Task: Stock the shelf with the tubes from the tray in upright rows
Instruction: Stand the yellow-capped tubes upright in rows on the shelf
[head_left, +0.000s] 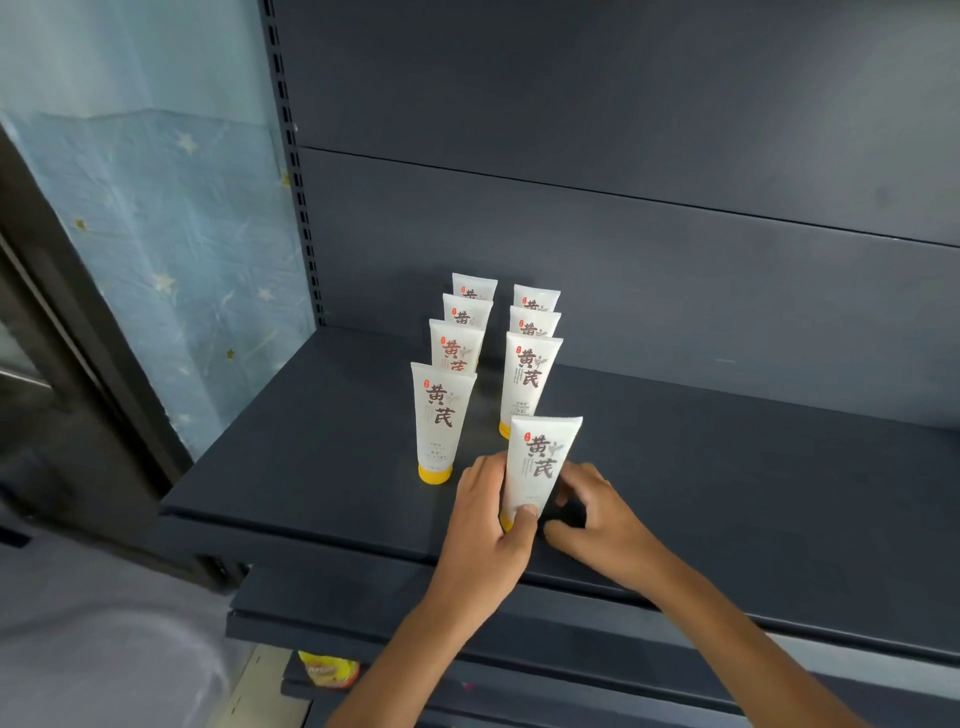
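Eight tubes: white, yellow caps down, all upright on the dark shelf (322, 467).
Held tube (540, 467): between both hands, near the shelf's front edge.
Left hand (485, 525): wrapped on the tube's left side, thumb across its lower front.
Right hand (597, 514): fingers curled at the tube's right base; contact unclear.
Left row (441, 415): four, beyond the left hand.
Right row (530, 379): three, directly behind the held tube.
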